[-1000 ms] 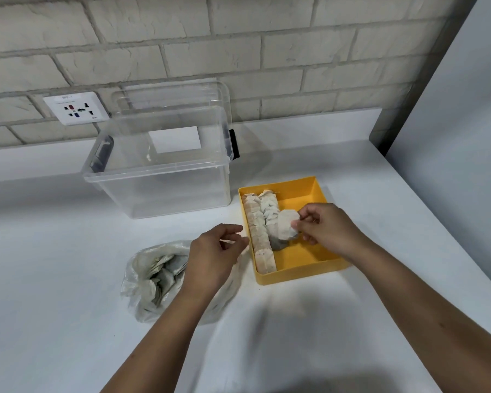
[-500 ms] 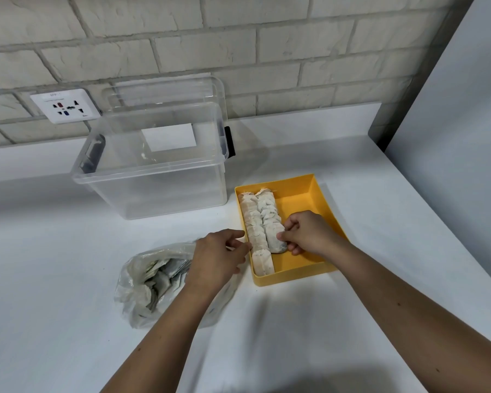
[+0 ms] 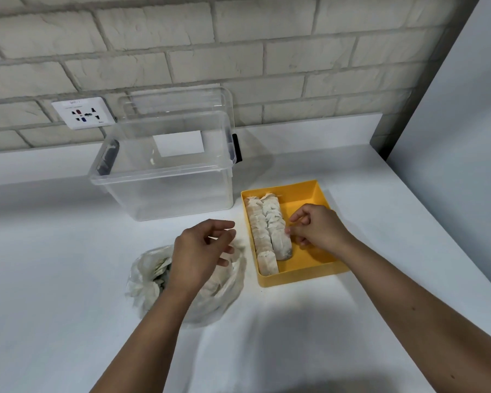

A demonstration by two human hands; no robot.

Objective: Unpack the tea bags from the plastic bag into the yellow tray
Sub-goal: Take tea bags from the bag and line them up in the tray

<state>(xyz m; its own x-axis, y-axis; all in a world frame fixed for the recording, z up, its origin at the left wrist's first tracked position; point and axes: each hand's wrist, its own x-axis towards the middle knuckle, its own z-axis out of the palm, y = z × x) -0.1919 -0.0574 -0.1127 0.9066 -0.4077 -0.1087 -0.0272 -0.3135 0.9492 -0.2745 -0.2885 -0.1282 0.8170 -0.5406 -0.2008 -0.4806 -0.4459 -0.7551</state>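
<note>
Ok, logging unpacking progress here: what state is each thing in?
yellow tray: two rows of tea bags along its left side.
plastic bag: open on the counter, tea bags still inside.
clear storage box: open, lid propped behind it.
left hand: above the plastic bag, fingers loosely curled, holding nothing.
right hand: inside the yellow tray, fingertips at the tea bags; grip unclear.

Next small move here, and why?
Probably dip the left hand into the plastic bag and pinch a tea bag: it hovers empty above the bag, which holds more, while the right hand is at the second row in the yellow tray.
</note>
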